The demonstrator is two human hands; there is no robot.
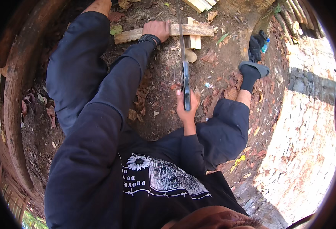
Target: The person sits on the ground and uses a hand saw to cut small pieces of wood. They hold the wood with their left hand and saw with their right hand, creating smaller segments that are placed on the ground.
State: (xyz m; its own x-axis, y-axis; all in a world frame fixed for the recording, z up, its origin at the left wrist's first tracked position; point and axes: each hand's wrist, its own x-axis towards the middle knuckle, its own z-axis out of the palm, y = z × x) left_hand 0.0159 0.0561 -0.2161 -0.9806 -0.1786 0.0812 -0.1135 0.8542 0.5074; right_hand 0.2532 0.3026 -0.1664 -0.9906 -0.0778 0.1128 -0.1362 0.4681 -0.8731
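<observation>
A hand saw (182,45) points away from me, its thin blade seen edge-on and its dark handle toward my body. My right hand (190,115) is closed round that handle. Over on the left, my left hand (156,30) presses on a pale wooden strip (129,37), fingers bent over its far side. The strip lies crosswise on top of a shorter wooden block (195,42). The blade crosses the strip just right of my left hand; whether it has cut into the wood I cannot tell.
Dry leaves and chips litter the bare soil (156,91). Cut planks (198,4) lie at the far edge, near a tree base (248,13). A dark bundle (256,44) sits beyond my sandalled foot (254,70). A long log (15,114) curves along the left.
</observation>
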